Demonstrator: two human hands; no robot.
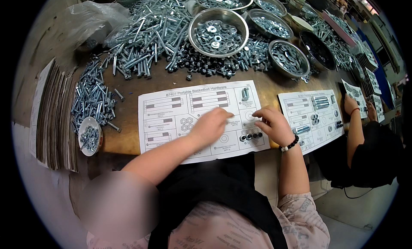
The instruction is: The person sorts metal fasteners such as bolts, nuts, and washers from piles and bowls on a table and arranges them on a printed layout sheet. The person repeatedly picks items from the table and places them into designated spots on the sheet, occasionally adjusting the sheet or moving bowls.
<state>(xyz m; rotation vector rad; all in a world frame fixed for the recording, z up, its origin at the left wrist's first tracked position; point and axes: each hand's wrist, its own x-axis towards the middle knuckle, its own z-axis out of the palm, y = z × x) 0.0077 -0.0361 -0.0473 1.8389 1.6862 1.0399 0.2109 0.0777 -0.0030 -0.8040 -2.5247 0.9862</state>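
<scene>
A printed parts sheet (163,113) lies at the table's front edge, under both my hands. My left hand (211,125) is over its middle, fingers together and pointing right; whatever they hold, if anything, is hidden. Just right of it, my right hand (274,125) hovers with thumb and fingers apart beside a drawn ring, showing nothing between them. A beaded bracelet circles that wrist. Below my right fingertips, several black-centred nuts (251,137) sit in a row on the sheet. Short bolts (245,93) stand together in its upper right box.
Bolts (150,34) are heaped behind the sheet, beside a steel bowl of washers (219,53). A white dish of small nuts (89,137) sits left. Stacked cardboard sheets (58,120) are further left. A second sheet (300,113) with hardware lies right, near a co-worker's hands (351,105).
</scene>
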